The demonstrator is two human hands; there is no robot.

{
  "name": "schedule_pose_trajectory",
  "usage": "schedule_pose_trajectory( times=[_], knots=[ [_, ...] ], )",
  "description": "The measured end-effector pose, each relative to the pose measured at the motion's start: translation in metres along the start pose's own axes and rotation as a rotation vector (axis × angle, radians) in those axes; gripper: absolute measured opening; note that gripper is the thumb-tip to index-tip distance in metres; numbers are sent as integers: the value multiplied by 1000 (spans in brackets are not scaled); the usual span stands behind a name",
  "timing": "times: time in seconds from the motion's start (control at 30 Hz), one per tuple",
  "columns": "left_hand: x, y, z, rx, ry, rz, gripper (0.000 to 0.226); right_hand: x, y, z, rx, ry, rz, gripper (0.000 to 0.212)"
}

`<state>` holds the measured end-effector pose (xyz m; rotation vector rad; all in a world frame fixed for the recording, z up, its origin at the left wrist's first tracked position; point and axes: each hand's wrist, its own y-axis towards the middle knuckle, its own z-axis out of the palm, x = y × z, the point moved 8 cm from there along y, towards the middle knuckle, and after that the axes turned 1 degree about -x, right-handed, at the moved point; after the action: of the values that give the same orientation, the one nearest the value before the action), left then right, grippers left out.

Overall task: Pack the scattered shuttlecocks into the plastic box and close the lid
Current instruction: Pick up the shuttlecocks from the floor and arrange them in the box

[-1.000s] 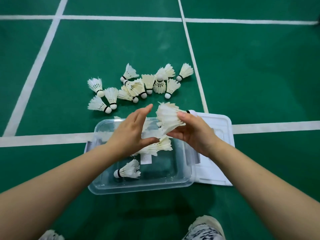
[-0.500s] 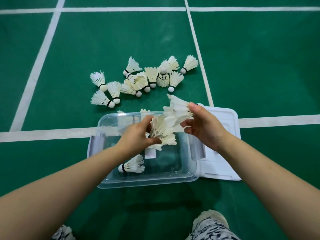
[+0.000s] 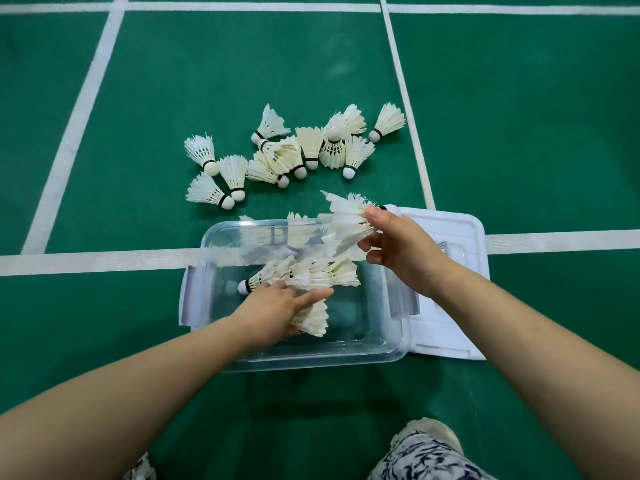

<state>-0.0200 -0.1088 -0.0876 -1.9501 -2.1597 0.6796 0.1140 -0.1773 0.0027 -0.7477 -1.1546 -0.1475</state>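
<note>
**Hands.** The right hand pinched a held bunch of nested shuttlecocks at the cork end, above the far right corner of the plastic box. The left hand lay inside the box with its fingers straight, resting on a nested row.

**Task items.** The loose shuttlecocks lay clustered on the court beyond the box. The lid lay flat against the box's right side.

**Risks.**
- The bunch, gripped at one end only, could separate and fall outside the far rim.
- Palm pressure could crush feathers.
- Untidy stacking could stop the lid seating.
</note>
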Motion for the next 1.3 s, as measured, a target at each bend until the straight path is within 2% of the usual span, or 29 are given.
schedule_pose_trajectory(
  times=[0.13, 0.37, 0.53, 0.6, 0.7, 0.8, 0.87, 0.97, 1.13, 1.3],
  knots=[
    [2, -2, 5, 55, 122, 74, 65, 2, 3, 4, 12, -18, -8, 42],
    [0, -11, 4, 21, 243, 93, 56, 1, 0, 6, 30, -71, -19, 38],
    [2, -12, 3, 23, 200, 116, 67, -1, 0, 2, 13, -94, -14, 44],
    [0, -12, -8, -44, 135, 123, 72, -1, 0, 1, 11, -98, -15, 43],
    [3, -6, -39, -158, -27, 52, 76, -2, 1, -1, -9, -88, -9, 27],
    [7, -3, -86, -333, -561, -83, 85, -5, 2, -1, -24, -61, 11, 29],
    [6, -1, -113, -438, -930, -99, 79, -6, 1, 4, -9, -43, 17, 26],
    [4, 3, -144, -572, -1208, -68, 72, -4, -2, 11, 22, -49, -12, 12],
    [5, 2, -158, -631, -1183, -44, 55, 0, -4, 12, 54, -177, -71, 13],
    [2, -4, -157, -711, -993, -49, 72, -1, -5, 12, 66, -274, -113, 14]
  ],
)
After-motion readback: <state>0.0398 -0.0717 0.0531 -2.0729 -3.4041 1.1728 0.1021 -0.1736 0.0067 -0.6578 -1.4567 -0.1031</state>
